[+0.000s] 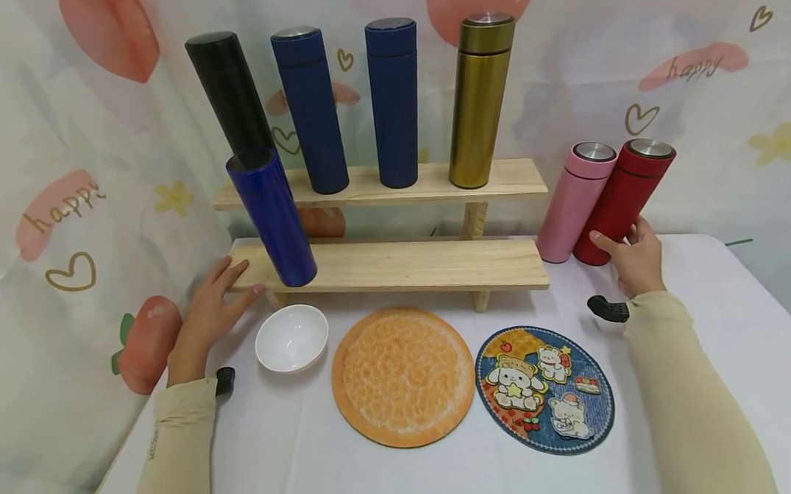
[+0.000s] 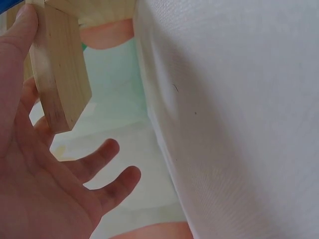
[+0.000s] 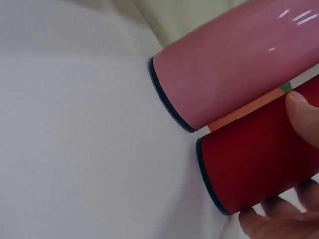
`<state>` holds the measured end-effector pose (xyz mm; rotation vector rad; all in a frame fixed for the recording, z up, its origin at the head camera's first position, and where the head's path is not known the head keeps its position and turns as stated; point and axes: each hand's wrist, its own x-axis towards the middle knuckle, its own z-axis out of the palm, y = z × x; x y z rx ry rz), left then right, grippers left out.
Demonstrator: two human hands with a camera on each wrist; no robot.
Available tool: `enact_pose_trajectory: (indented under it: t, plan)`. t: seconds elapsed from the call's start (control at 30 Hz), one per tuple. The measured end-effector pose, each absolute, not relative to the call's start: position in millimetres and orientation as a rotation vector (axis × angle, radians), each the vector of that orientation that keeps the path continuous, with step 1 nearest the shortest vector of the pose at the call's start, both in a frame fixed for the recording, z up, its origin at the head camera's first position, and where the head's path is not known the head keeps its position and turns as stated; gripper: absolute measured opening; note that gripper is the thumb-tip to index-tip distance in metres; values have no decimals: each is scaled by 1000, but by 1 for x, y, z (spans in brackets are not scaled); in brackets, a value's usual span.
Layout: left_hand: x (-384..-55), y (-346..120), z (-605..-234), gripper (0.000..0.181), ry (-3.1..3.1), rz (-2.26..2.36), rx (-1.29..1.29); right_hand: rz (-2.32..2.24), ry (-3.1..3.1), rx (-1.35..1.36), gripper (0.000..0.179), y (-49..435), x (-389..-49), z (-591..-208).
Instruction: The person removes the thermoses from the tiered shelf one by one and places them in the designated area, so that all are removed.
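I've got the R hand on the red flask, fingers curled round it w/ thumb opposite; on my remote feed it's upright on the bench, just R of the wooden rack & right beside the pink flask. My L hand pinches the L end of the rack's lower shelf btwn thumb & first fingers, last two spread; nr it the blue flask stands on that shelf, w/ the white bowl just in front.

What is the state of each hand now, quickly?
Left hand: open, touching the lower wooden shelf.
Right hand: closed, holding the red thermos bottle.
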<state>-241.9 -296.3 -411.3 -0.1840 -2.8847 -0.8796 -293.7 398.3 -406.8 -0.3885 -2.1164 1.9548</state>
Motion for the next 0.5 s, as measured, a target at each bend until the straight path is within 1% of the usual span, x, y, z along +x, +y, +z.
enact_pose_trajectory:
  t: [0.13,0.27,0.4,0.5]
  plan:
    - [-241,-296,-410,79,-2871,-889,-193,1907,-2193,-461,85,395,-291,-403]
    - [-240,-296,-411,76,-2846,-884,-220,1908,-2177,-507,88,391,-283,-394]
    - [-240,-296,-411,76,-2847,-874,-226,1923,-2043,-472,90,385,-272,-377]
    - [-241,-296,-411,76,-2849,-869,-226,1884,-1969,-406,86,377,-261,-363]
